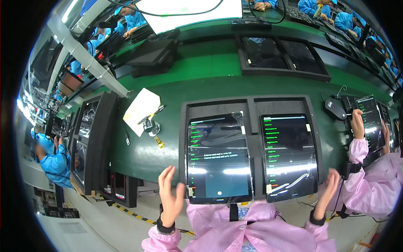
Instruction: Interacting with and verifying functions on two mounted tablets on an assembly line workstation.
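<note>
Two black tablets with lit screens lie side by side in a black foam tray point(216, 107) in front of me. The left tablet point(218, 174) shows a list of green lines with a message box across it. On the right tablet point(289, 157) runs a similar list of green lines with a red one near the bottom. My left hand point(170, 199) is raised beside the tray's lower left corner, fingers stretched and thumb apart, holding nothing. Beside the lower right corner, my right hand point(328, 193) is also held up with fingers extended. Neither hand appears to touch a tablet.
Left of the tray lie a pale sheet point(140, 110), a small metal-and-glass item point(150, 127) and a yellow piece point(159, 142). Stacked foam trays point(103, 143) stand further left. Behind is another tablet tray point(285, 75). A mouse point(335, 108) and a co-worker's hand point(357, 124) are at right.
</note>
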Action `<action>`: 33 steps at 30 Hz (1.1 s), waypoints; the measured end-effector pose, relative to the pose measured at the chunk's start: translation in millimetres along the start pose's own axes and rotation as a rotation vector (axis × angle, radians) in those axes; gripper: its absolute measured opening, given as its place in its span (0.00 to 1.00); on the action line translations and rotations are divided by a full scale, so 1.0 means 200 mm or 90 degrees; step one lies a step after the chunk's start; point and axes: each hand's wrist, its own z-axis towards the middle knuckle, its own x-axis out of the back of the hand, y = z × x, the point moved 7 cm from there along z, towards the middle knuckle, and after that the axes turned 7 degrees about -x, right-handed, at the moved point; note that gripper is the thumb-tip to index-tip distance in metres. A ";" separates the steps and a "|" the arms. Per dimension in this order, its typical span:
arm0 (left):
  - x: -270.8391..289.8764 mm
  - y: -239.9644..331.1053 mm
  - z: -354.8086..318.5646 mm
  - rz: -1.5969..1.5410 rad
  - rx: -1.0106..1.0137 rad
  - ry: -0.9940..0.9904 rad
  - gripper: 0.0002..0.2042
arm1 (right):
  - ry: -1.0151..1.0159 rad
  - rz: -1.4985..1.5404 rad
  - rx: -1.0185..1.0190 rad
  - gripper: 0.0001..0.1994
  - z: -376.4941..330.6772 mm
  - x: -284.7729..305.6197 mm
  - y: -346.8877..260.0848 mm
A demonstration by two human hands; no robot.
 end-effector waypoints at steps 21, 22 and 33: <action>-0.10 0.32 -0.23 0.097 -0.295 -0.024 0.28 | -0.758 0.179 -0.197 0.12 -1.07 -0.68 -0.26; -0.08 0.34 -0.24 -0.026 -0.277 -0.047 0.23 | -0.756 0.170 -0.136 0.11 -1.05 -0.69 -0.32; -0.04 0.10 -0.12 -0.615 0.099 -0.112 0.04 | -0.816 0.120 0.216 0.10 -1.07 -1.07 -0.89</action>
